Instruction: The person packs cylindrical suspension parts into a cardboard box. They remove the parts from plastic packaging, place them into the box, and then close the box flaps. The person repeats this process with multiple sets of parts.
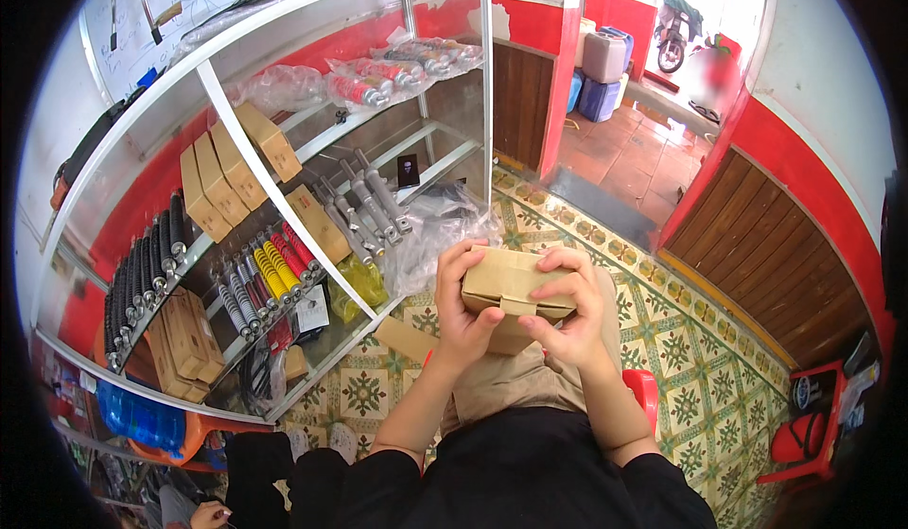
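A brown cardboard box (507,274) is held up between both my hands, above my lap. Its lid lies down, with a small tuck flap at the middle of the near edge. My left hand (461,302) grips the box's left end, the thumb near the flap. On the right end is my right hand (574,298), its fingers bent over the lid and its thumb at the flap's right side. Below the lid, more of the box's cardboard side shows over my trousers. What is inside the box is hidden.
Left stands a glass display cabinet (367,320) with motorcycle shock absorbers (273,270), fork legs (369,196) and cardboard boxes (223,174). Another person's hand (210,515) shows at lower left. A red plastic chair (801,440) stands right. Plastic jerrycans (603,57) are beyond the doorway.
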